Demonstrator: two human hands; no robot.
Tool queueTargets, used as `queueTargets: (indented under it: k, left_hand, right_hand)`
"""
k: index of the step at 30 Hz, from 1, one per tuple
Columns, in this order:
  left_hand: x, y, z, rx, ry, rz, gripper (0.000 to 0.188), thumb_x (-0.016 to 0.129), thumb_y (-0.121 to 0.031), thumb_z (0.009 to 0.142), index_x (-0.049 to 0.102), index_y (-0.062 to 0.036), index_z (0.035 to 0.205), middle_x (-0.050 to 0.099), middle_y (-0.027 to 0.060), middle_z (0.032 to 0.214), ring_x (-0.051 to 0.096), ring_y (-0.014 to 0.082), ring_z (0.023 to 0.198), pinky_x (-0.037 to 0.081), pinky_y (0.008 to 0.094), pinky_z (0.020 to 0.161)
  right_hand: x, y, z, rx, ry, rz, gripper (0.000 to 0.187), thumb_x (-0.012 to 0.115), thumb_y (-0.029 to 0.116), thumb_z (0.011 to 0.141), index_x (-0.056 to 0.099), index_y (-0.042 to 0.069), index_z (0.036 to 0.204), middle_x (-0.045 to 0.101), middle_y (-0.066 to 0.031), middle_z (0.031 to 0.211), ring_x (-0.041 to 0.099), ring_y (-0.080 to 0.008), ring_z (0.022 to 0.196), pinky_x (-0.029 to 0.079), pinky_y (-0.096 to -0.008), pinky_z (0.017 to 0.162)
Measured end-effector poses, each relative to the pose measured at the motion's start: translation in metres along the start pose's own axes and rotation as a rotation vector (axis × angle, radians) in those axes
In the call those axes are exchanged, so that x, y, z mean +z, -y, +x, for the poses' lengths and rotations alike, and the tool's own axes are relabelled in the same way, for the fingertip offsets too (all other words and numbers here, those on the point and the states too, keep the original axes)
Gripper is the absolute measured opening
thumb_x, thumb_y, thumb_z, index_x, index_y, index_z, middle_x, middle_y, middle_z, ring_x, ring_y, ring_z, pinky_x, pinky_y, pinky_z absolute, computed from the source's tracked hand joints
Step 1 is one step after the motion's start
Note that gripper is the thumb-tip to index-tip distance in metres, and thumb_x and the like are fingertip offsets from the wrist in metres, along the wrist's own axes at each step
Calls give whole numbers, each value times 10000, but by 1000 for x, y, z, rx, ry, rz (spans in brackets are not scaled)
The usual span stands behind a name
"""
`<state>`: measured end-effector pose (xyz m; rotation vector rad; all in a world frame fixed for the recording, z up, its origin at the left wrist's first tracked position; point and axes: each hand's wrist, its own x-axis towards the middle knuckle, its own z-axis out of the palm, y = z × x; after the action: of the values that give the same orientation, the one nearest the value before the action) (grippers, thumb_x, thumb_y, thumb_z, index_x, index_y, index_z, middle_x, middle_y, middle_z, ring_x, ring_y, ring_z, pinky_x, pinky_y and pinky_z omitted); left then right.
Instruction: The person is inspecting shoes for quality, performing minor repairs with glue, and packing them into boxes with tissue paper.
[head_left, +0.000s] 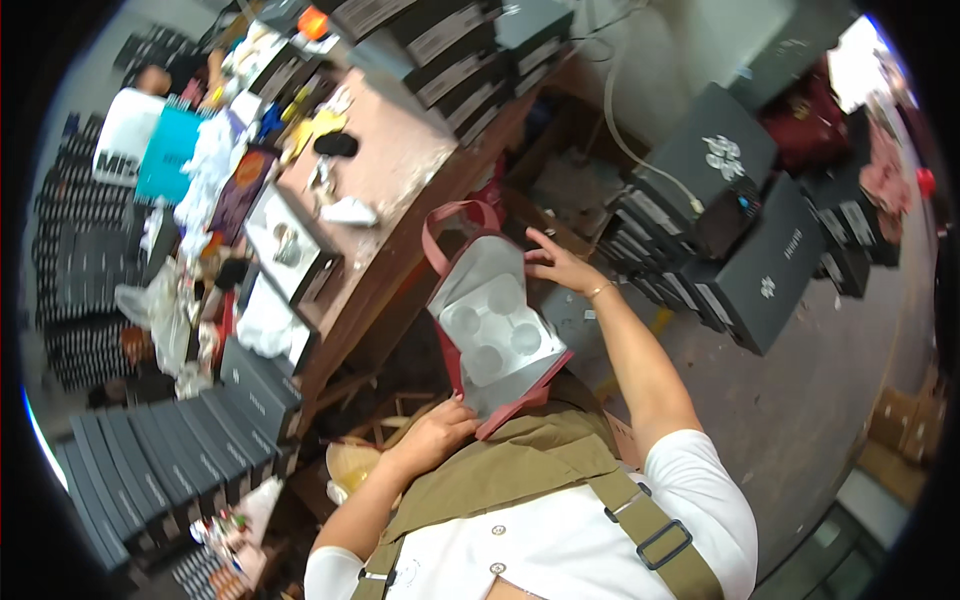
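In front of my body a red bag with a grey lining stands tilted, its mouth facing up toward me. A pinkish-red strap loops up at its far end. Inside sits a white insert with several round recesses. My left hand is closed on the bag's near left edge, fingertips at the rim. By the far right rim is my right hand, its fingers spread apart; its fingertips are next to the lining, and whether they touch it I cannot tell.
A cluttered workbench runs along the left, its edge close to the bag. Dark shoebox-like boxes stand in a row at lower left. More dark boxes are stacked on the floor at right. A white cable hangs at the back.
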<state>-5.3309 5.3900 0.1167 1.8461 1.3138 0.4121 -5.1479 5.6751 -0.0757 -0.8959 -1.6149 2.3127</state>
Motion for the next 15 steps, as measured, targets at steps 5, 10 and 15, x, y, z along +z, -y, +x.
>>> queueTargets:
  k: [5,10,15]
  left_hand:
    - [28,-2,8,-161,-199,33,150,629,-63,734,616,-43,882,572,96,832,559,280,852,454,396,841]
    - [58,10,14,-354,-516,73,154,649,-64,725,611,-48,873,581,99,837,560,285,821,464,374,720]
    - [68,31,4,-467,-693,35,161,639,-50,728,610,-48,887,586,84,844,554,281,844,468,357,728]
  right_hand:
    - [27,6,-39,2,491,-35,592,598,223,852,364,60,1371,413,-75,1368,391,-160,1232,308,-299,1024]
    - [71,6,-97,153,840,-390,859,655,229,722,194,94,1434,319,-169,1411,333,-222,1293,287,-310,1050]
    - [118,-10,-114,-65,523,-718,1059,755,311,656,95,5,1425,507,-246,1211,563,-340,1041,445,-355,889]
